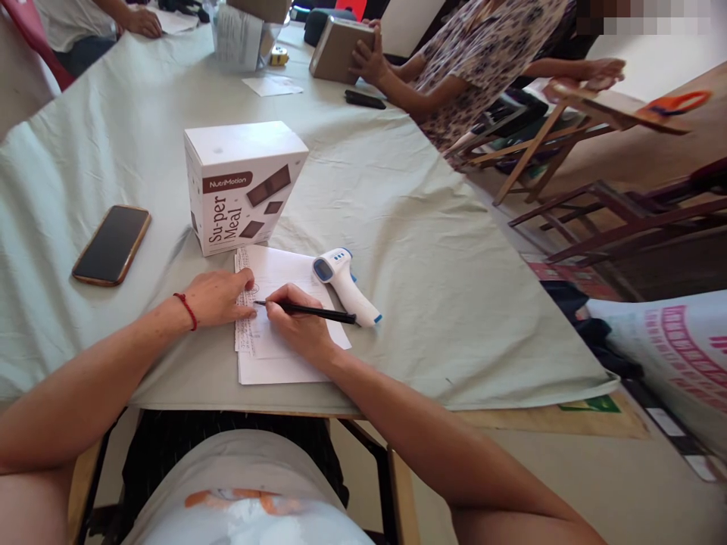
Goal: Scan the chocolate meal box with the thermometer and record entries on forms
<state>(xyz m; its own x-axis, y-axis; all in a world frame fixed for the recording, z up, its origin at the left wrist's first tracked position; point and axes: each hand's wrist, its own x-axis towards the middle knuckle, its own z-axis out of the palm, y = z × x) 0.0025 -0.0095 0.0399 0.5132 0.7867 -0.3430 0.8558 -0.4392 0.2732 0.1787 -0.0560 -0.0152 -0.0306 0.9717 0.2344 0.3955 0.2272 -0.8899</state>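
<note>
- In the head view, a black pen [318,309] is grasped by the right hand [301,324], pinched between thumb and fingers, over papers [289,371] laid close to the near edge of the tabletop [454,303].
- The pen's long axis is laid almost along that near edge: its tip is pointed toward the left edge, and its rear end is angled toward the right edge and a little nearer to the near one.
- The tip is held at the closely written strip along the papers' left side, in the gap between two digits of the left hand [221,299], which are nearer to it than the right hand's palm. Whether the surface is touched by the tip cannot be told.
- By the left hand nothing is gripped; it is spread with its fingertips rested on the strip, and a red bracelet [186,311] is worn at its wrist.
- A white thermometer [342,284] is placed at the papers' right side, its handle slanted toward the near edge, just beside the pen's rear end.
- Beyond the papers a white box [247,189] is stood, with a phone [112,246] laid toward the left edge.
- By the far edge, a brown box [341,49] is held by a co-worker's hand [372,59].
</note>
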